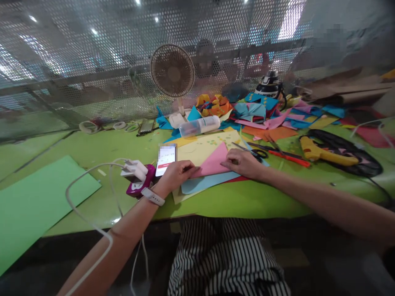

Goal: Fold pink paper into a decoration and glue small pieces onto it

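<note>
A sheet of pink paper (214,158), folded into a triangle, lies between my two hands near the front of the green table. My left hand (179,174) pinches its left corner, fingers pressed together. At the paper's right side my right hand (242,163) grips the edge between thumb and curled fingers. Beneath it are a light blue sheet (203,184) and pale yellow paper (180,198). A phone (166,158) with a lit screen sits just beyond my left hand. Scissors (259,153) rest right behind my right hand.
A purple power socket (132,189) with white plugs and cables stands left of my left wrist. Green card (37,209) covers the left side. Behind are a fan (173,74), a clear bottle (199,125) and colourful folded papers (253,110). A yellow glue gun (327,155) lies at right.
</note>
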Available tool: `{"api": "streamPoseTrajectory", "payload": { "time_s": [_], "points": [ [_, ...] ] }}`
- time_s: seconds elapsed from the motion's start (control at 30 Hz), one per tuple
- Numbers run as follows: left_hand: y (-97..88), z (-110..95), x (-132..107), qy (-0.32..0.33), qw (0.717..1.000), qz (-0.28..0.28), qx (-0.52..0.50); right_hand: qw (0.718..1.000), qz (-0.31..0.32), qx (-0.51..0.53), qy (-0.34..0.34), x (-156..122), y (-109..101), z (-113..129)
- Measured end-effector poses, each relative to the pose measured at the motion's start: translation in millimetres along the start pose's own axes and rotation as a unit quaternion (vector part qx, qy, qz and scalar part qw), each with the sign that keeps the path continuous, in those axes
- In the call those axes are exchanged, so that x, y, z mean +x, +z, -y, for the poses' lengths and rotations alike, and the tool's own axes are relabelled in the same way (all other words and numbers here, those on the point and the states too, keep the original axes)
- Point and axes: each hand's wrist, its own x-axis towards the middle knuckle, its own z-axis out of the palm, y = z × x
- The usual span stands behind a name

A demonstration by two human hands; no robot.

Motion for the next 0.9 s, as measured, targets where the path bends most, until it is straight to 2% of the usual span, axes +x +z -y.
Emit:
{"api": "streamPoseTrajectory", "payload": {
  "time_s": [0.2, 0.37, 0.9],
  "points": [
    [-1.2, -2.5, 0.5, 0.003, 1.000, -0.004, 0.016, 0.998, -0.008, -0.057, 0.024, 2.4, 4.7, -2.8],
    [-0.3, -1.4, 2.0, -0.023, 0.999, -0.010, 0.041, 0.994, -0.011, -0.086, 0.059, 2.7, 5.3, -4.2],
    [2.4, -4.4, 3.9, -0.043, 0.994, -0.020, 0.097, 0.994, -0.002, -0.051, 0.099, 5.0, 4.7, -8.0]
  ]
}}
